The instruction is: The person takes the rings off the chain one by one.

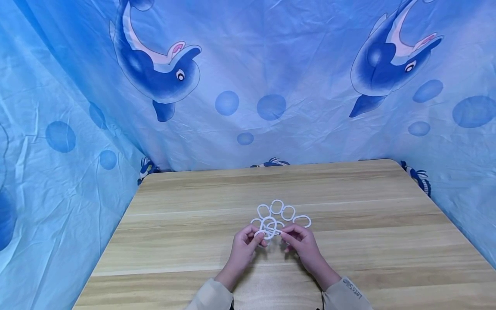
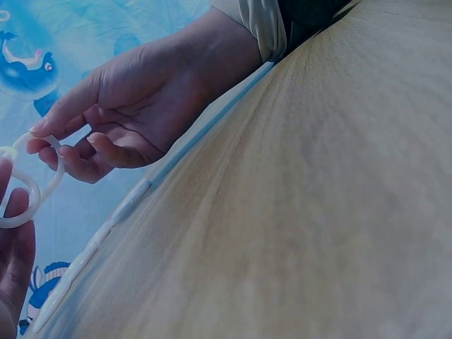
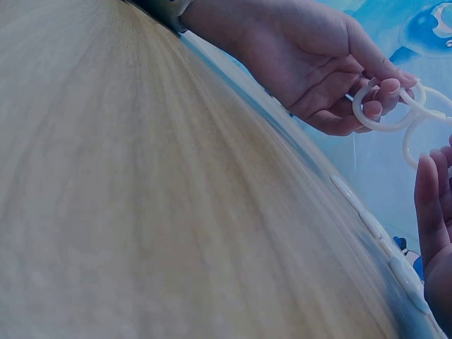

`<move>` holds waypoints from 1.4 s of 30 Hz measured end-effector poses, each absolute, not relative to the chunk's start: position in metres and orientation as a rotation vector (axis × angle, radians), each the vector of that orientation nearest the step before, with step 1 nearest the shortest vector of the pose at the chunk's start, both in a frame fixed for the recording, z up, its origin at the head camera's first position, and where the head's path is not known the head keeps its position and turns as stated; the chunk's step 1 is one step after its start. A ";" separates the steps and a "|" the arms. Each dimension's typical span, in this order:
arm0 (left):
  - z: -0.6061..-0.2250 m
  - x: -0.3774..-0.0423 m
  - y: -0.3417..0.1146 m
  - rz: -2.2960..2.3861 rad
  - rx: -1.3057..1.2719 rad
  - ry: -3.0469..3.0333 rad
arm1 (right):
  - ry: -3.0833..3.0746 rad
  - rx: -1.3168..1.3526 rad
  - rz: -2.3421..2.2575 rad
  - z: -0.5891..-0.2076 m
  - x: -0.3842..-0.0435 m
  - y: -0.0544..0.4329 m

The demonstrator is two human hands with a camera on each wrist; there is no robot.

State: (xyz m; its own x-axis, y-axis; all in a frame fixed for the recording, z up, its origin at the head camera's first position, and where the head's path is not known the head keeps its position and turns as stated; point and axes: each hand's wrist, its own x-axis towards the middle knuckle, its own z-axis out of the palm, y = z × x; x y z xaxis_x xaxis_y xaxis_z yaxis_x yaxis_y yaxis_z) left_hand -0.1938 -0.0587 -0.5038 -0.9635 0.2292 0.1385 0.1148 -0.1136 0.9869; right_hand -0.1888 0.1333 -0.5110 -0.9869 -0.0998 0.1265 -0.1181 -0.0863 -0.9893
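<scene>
My left hand [image 1: 244, 246] pinches a white plastic link [image 1: 267, 227], an oval ring, between thumb and fingers above the table. From the other side my right hand [image 1: 304, 246] pinches another white link [image 2: 53, 169] with thumb and forefinger. The held links cross each other between the hands. In the right wrist view, one held ring [image 3: 381, 126] shows a gap in its loop beside the left hand's fingertips. On the table just beyond the hands lie several more white links [image 1: 288, 219], set in a curved row and partly hidden behind the held ones.
The wood-grain table [image 1: 174, 241] extends to both sides. A blue cloth backdrop [image 1: 306, 129] printed with dolphins and bubbles hangs behind and beside it. Light sleeves [image 1: 215, 297] cover both forearms near the table's front.
</scene>
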 end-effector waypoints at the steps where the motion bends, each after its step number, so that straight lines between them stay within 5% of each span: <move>1: -0.504 -0.194 -0.059 2.253 0.393 2.037 | -2.113 0.261 2.291 -0.511 -0.189 0.133; 42: -0.504 -0.194 -0.058 2.317 0.342 2.008 | -2.131 0.095 2.259 -0.510 -0.191 0.131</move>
